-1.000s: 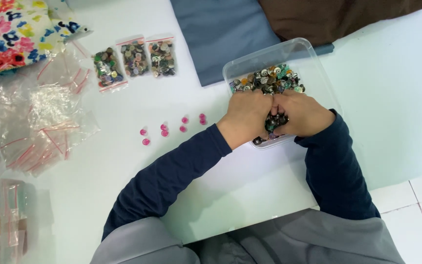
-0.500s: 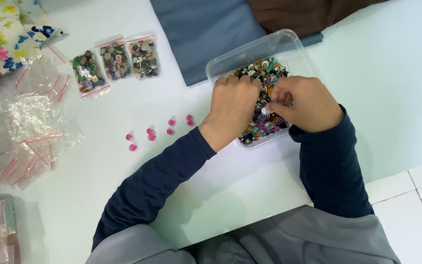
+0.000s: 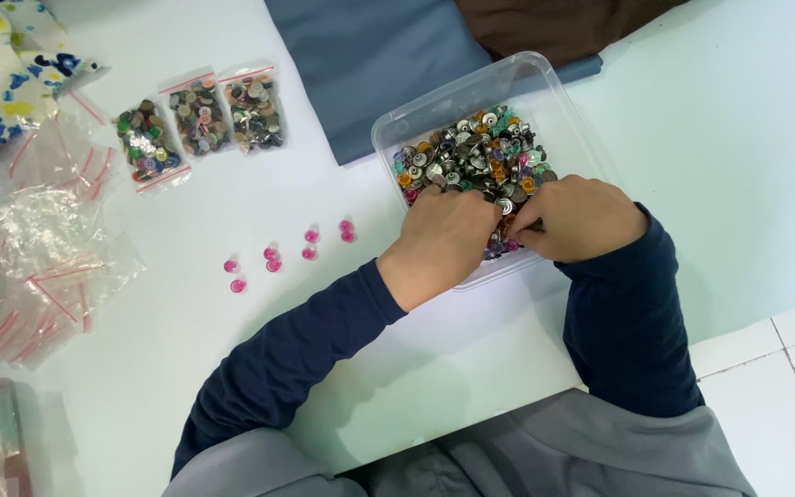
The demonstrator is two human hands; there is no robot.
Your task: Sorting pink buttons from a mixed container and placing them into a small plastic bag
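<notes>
Both hands (image 3: 517, 230) in button tray (image 3: 545, 78)

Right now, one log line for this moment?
left hand in button tray | right hand in tray | pink buttons on table

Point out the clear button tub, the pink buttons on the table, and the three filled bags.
Clear tub (image 3: 471, 97), head view: bare far rim.
Pink buttons (image 3: 272, 260), head view: a middle button of the loose row.
Filled bags (image 3: 201, 115), head view: middle bag's centre.
</notes>
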